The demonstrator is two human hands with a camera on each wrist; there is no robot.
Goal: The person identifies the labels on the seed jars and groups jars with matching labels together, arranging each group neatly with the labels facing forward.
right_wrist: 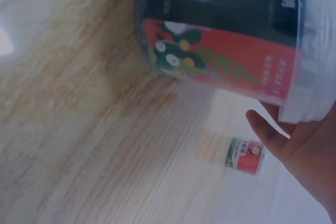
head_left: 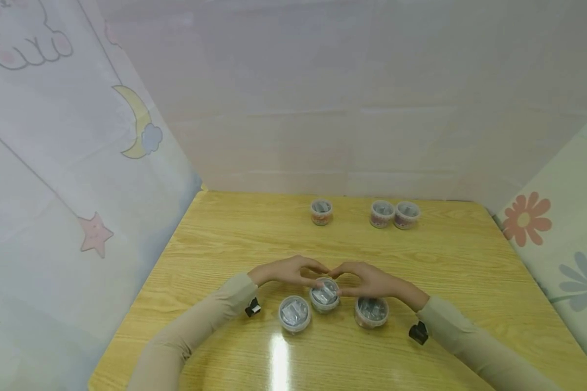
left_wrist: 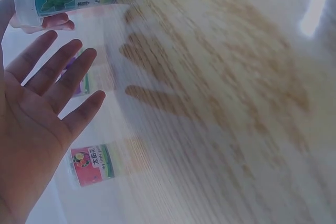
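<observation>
In the head view, both hands arch over a clear-lidded plastic tub. Its green label with a leaf picture shows in the left wrist view. My left hand has its thumb by the lid's left edge; its other fingers are spread and fairly straight. From the other side, my right hand reaches with its thumb by the lid's right edge and its fingertips at the far rim. Another tub stands left of the middle one. A red-labelled tub stands under my right wrist and partly hides that hand.
Toward the back of the wooden table stand a red-labelled tub and two tubs side by side, one of them left of the other. A pale backdrop rises behind the table, with printed sheets at both sides.
</observation>
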